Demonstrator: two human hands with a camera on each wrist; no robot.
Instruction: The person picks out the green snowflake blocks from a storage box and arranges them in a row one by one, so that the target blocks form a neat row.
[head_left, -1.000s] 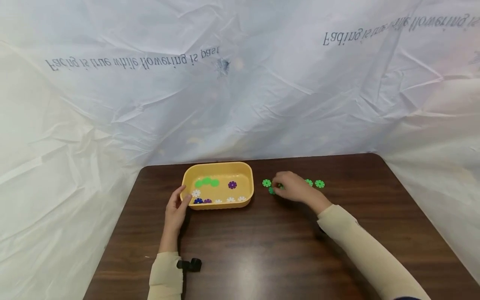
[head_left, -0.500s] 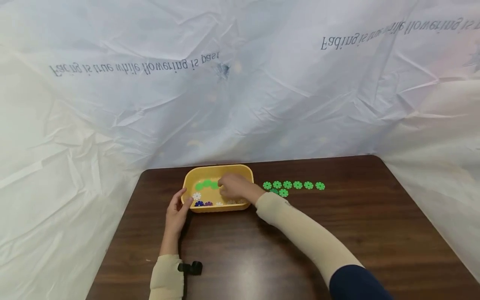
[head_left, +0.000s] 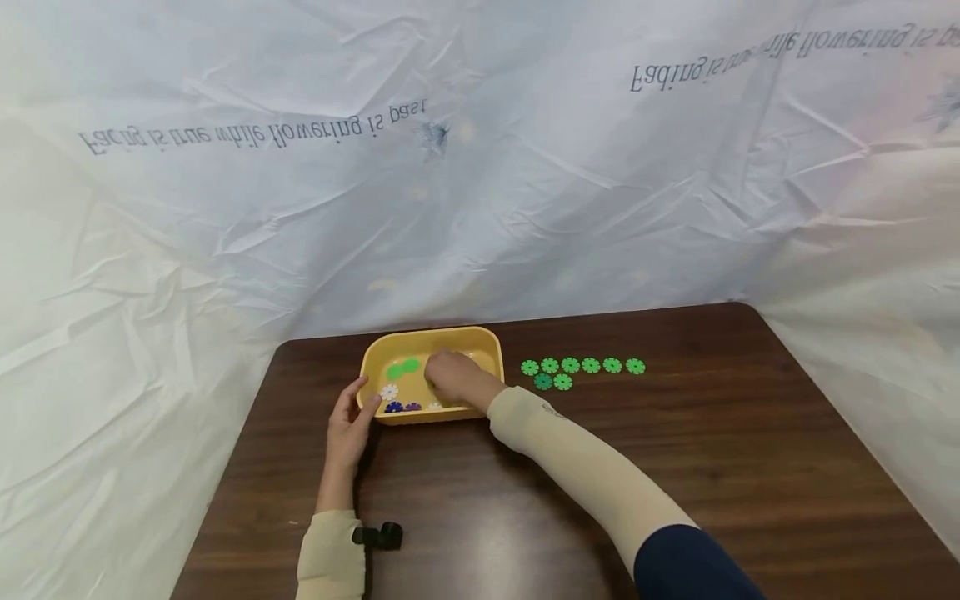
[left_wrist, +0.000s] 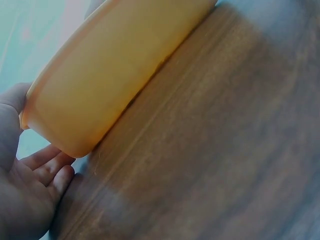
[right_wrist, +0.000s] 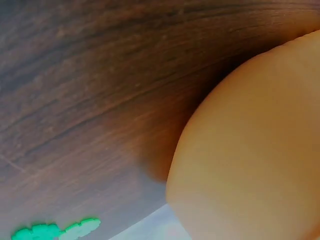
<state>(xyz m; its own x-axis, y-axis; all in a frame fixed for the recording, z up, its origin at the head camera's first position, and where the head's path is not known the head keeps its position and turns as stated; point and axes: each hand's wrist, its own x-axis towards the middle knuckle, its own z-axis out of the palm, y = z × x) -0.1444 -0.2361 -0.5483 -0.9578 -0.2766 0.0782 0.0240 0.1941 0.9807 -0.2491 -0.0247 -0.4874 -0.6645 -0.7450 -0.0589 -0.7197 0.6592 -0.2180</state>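
At the far edge of the table stands a yellow plastic tub (head_left: 420, 417). My left hand (head_left: 348, 429) grips its near left corner, thumb at the rim and fingers along the outside wall, as the left wrist view also shows. Inside lie two light green snowflake discs (head_left: 402, 368), a white disc (head_left: 388, 391), a blue disc (head_left: 393, 407) and a purple disc (head_left: 412, 407). My right hand (head_left: 456, 377) reaches down into the tub's middle. Its fingertips are hidden behind the hand, so I cannot tell whether they hold a disc.
Right of the tub, several green discs (head_left: 571, 365) form a row on the brown table (head_left: 675, 467). In front of them lie a darker green disc (head_left: 543, 382) and another light green one (head_left: 562, 382). A white printed sheet (head_left: 480, 208) hangs behind the table.
My right hand has moved left from the green discs on the table into the tub, now covering where the third light green disc was visible. My left hand keeps its grip on the corner.
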